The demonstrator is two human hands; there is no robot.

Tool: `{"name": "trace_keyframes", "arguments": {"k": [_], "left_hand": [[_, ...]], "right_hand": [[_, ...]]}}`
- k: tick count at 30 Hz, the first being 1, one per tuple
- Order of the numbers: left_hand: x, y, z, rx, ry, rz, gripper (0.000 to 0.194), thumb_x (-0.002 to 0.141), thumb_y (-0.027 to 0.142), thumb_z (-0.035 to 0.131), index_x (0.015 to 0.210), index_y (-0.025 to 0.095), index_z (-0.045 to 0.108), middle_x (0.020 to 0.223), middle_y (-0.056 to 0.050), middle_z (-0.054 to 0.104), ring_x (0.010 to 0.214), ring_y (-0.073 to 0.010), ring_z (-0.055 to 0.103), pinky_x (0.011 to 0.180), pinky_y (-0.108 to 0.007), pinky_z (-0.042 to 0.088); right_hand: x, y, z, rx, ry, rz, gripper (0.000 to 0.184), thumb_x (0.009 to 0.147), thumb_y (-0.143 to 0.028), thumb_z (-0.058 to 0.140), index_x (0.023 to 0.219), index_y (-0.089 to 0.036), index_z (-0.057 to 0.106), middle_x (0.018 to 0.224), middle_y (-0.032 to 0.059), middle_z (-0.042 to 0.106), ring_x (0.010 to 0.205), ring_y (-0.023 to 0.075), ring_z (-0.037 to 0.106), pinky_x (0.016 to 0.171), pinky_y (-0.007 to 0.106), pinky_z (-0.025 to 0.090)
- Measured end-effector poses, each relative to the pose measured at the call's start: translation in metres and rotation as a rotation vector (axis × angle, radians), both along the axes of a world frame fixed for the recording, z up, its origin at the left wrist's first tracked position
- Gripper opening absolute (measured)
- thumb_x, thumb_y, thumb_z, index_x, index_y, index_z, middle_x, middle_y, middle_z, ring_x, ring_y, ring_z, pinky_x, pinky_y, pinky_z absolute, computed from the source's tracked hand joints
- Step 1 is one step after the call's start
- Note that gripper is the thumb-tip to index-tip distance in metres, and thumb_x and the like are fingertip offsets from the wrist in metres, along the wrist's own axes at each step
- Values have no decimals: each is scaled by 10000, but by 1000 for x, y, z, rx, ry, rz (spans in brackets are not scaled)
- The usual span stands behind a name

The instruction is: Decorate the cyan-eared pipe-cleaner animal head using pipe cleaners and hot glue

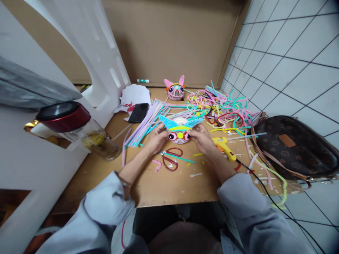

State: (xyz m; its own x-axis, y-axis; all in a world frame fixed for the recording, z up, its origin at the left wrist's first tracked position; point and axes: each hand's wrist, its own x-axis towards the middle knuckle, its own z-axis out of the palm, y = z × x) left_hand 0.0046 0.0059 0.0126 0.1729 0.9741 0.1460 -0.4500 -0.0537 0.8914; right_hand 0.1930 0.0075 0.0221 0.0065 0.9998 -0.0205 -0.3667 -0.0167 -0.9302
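Between my two hands is a pipe-cleaner animal head [180,129] with blue ears, a yellow band, dark round eyes and a yellow nose. My left hand [159,138] grips its left side, thumb on the front. On the opposite side my right hand [201,138] pinches it the same way; the fingers behind are partly hidden. Red-handled scissors [171,160] lie on the table below the head, with a teal pipe cleaner [182,158] across them. A yellow glue gun [225,148] rests just right of my right hand.
A similar pink-eared head [175,88] stands at the back. Pipe cleaners lie in a purple bundle [144,125] and a tangled pile [225,107]. A phone [138,113], glass bottle [97,141] and brown bag [296,144] flank the workspace. The glue gun's black cord [261,181] trails right.
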Motion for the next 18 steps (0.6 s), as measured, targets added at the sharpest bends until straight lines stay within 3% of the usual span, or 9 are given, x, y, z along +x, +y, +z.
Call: {"name": "trace_keyframes", "arguments": {"k": [7,13,18], "left_hand": [[0,0,-3,-2,30,31,300,606,220,804,892,204,714,882,-10,752,813,-199,672,809,-333,481],[1,-1,2,-13,-12,-2,323,595,210,796,911,198,729,908,-23,769,829,-209,685,822,-341,491],[2,-2,2,-7,-4,-12,516,607,232,805,1117,204,731,952,-39,784,922,-248,710,895,-376,504]], "right_hand": [[1,0,1,-3,2,30,441,495,-194,836,813,-264,538,799,-52,642,791,165,617,696,289,515],[2,-1,2,-24,30,41,431,503,-202,842,843,-258,584,847,-45,691,789,158,643,701,285,532],[2,1,0,-4,17,41,450,494,-205,852,834,-265,564,808,-53,713,745,161,647,674,285,532]]}}
